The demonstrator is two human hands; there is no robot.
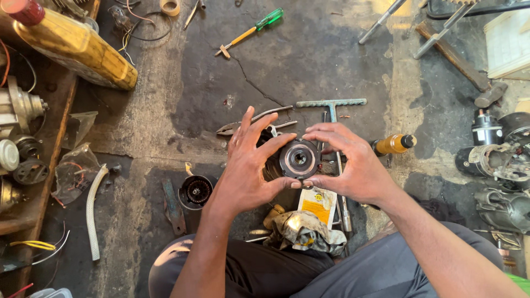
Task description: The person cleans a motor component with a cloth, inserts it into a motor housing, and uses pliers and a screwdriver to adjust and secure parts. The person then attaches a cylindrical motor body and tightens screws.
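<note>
Both of my hands hold a round metal motor part [298, 159] with a dark ring and a central hole, raised above the stained concrete floor. My left hand [249, 165] grips its left side with thumb and fingers spread. My right hand [346, 163] pinches its right side between thumb and fingers. Beneath it lie pliers [243, 124] and a T-handled wrench [332, 105]. A black cylindrical housing [195, 191] rests on the floor to the lower left of my left hand.
A green-handled screwdriver [251, 30] lies far ahead. A yellow oil bottle [77, 47] sits at the upper left, a small amber bottle [393, 144] right of my hands. A dirty rag [302, 230] and small yellow packet [318, 203] lie by my knees. Motor parts [494, 160] crowd the right side.
</note>
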